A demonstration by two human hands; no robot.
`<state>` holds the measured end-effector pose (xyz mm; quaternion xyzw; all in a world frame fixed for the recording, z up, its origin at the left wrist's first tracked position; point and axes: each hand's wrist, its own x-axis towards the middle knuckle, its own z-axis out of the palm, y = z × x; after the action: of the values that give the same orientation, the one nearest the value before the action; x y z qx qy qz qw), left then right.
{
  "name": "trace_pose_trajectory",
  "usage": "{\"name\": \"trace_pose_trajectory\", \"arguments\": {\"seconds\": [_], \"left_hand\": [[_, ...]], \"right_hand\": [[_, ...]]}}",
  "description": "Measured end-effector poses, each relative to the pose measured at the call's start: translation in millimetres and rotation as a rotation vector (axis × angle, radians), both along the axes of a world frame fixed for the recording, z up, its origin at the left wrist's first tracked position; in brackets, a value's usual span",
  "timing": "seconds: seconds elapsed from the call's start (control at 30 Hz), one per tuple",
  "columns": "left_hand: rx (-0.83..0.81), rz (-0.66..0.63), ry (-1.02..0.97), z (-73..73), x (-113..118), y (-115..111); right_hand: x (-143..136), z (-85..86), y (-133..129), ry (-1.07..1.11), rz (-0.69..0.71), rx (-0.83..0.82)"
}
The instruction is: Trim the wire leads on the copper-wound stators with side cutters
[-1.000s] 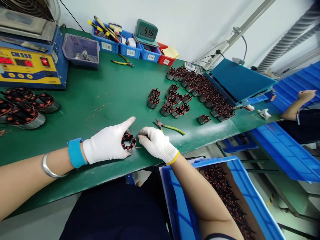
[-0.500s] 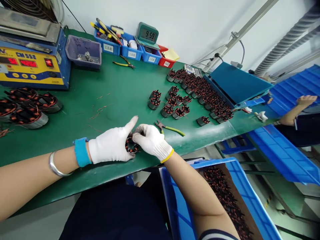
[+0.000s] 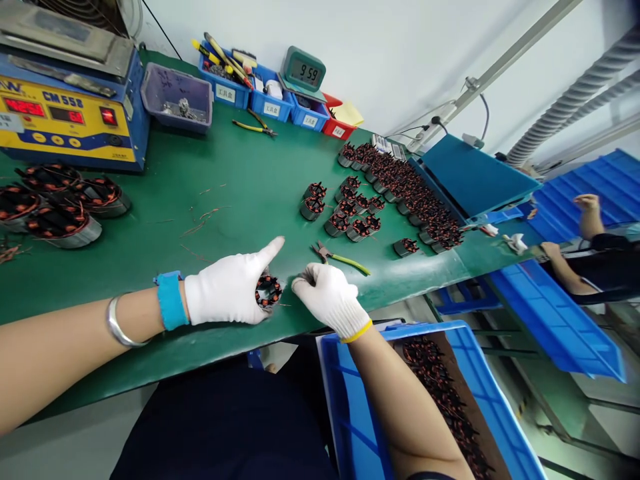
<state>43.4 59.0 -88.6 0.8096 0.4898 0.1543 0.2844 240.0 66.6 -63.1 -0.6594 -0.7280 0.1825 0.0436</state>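
My left hand (image 3: 231, 287), in a white glove, holds a motor stator (image 3: 269, 291) with copper windings between thumb and fingers, its thumb stretched upward. A short thin wire end sticks out at the stator's lower right. Just to the right, apart from it, is my gloved right hand (image 3: 327, 293), its fingers curled into a pinch; what they hold, if anything, is hidden. Cutting pliers (image 3: 343, 258) with yellow-green handles lie on the green table (image 3: 240, 220) just beyond the right hand.
Several stators (image 3: 345, 210) stand mid-table, with dense rows (image 3: 400, 187) behind. Larger stators (image 3: 65, 220) sit at left near a CM558 device (image 3: 70, 120). Small blue bins (image 3: 225, 90) and a clock (image 3: 304, 69) line the back. A blue crate (image 3: 345, 400) of stators is below right; a co-worker's arm (image 3: 570, 267) shows at far right.
My right hand has drawn away from the stator to the right, fingers still pinched. My left hand keeps hold of the stator. The view has shifted slightly.
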Motion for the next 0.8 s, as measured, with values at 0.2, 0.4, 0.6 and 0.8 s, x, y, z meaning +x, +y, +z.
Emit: {"name": "trace_pose_trajectory", "arguments": {"seconds": [0.2, 0.4, 0.6, 0.8], "left_hand": [[0.033, -0.045, -0.033, -0.6, -1.0, 0.3], [0.035, -0.039, 0.015, -1.9, -2.0, 1.1], [0.106, -0.002, 0.031, -6.9, 2.0, -3.5], [0.137, -0.081, -0.07, -4.8, 7.8, -6.9]], "right_hand": [[4.1, 8.9, -28.1, 0.17, 0.454, 0.304], [2.4, -24.7, -25.9, 0.152, 0.315, 0.049], [5.4, -19.9, -18.1, 0.191, 0.235, -0.029], [14.0, -20.3, -14.5, 0.497, 0.167, -0.182]]}}
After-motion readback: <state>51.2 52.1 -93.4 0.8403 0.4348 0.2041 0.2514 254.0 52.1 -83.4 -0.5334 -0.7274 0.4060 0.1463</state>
